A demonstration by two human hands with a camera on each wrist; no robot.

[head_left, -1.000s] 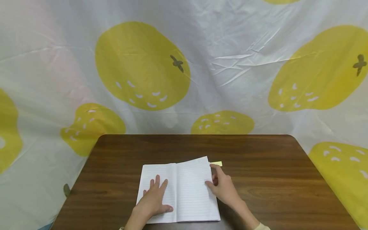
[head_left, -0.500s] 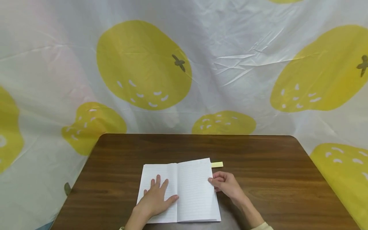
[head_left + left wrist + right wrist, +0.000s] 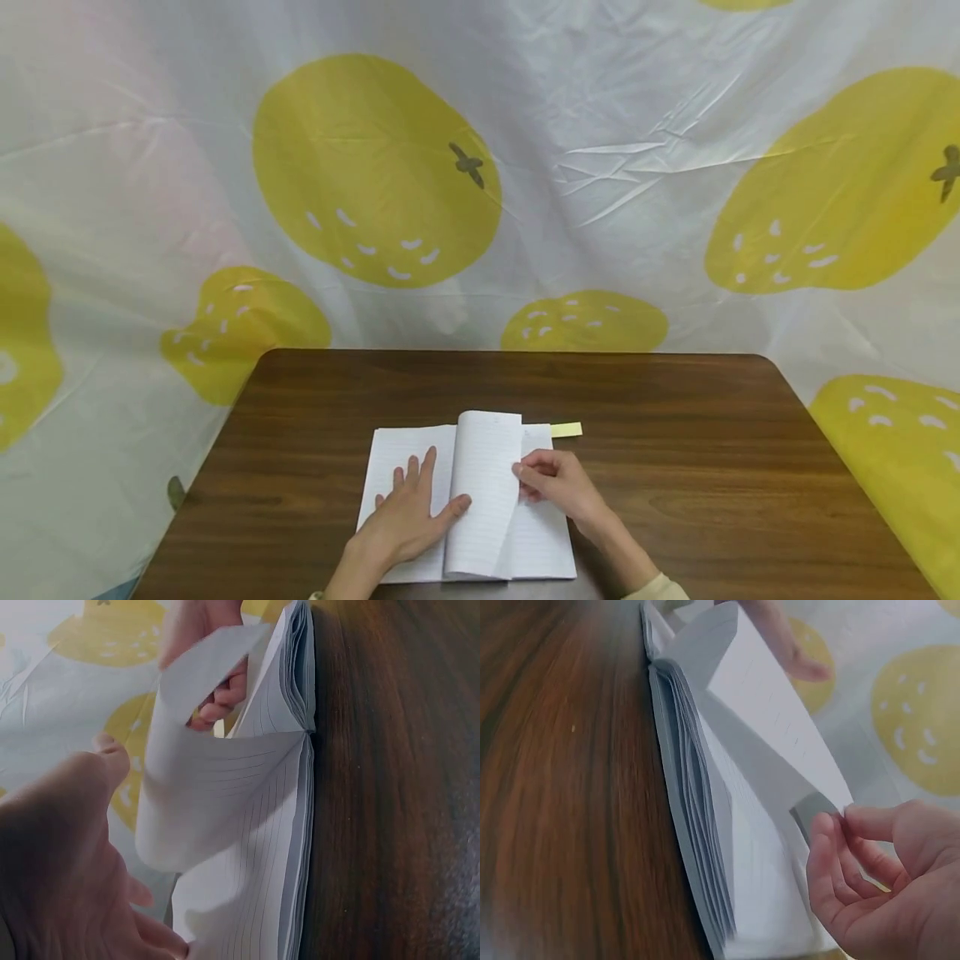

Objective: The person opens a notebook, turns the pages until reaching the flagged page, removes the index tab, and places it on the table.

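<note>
White lined pages of your notebook [image 3: 408,467] lie open on the dark wooden desk [image 3: 690,500], near its front edge, and your left hand [image 3: 408,521] rests flat on the left page with straight fingers and the thumb against the lifted page [image 3: 480,492]. That single page stands curved above the middle of the notebook, its edge pinched by the fingers of your right hand [image 3: 558,483]. Just past the notebook's far right corner a yellow sticky note [image 3: 567,429] lies on the desk.
</note>
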